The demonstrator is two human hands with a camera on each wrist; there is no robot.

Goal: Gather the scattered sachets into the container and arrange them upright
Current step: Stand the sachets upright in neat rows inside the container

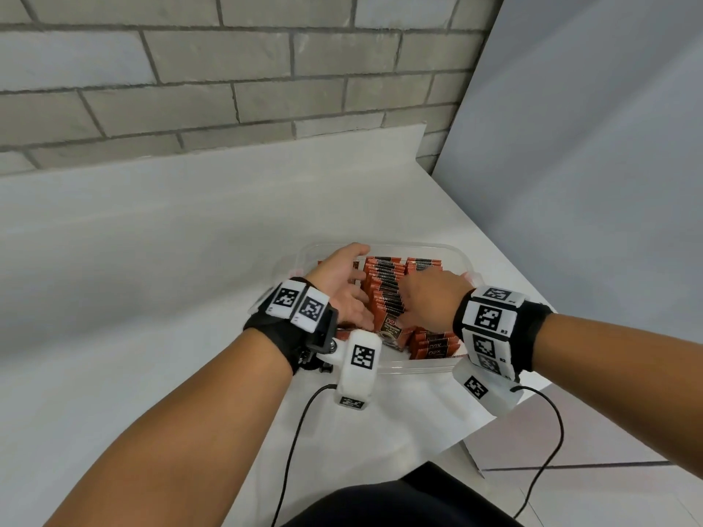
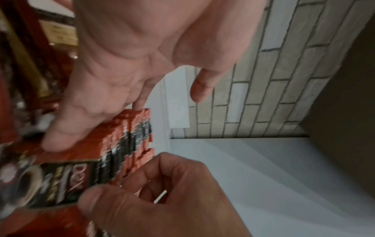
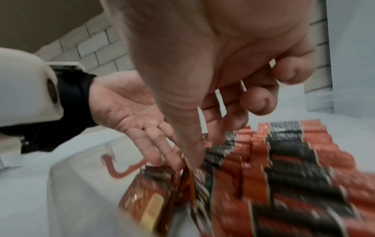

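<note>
Nearly all the sachets (image 1: 384,294) already stand upright in packed rows inside the clear container (image 1: 458,256) on the white table (image 1: 152,260) at the centre of the head view, and no loose ones show on the table, so what remains looks like squaring the rows. The left hand (image 1: 344,287) lies flat with fingers extended against the left side of the middle row. The right hand (image 1: 430,294), fingers loosely curled, rests on the row's tops; whether it pinches one I cannot tell.
</note>
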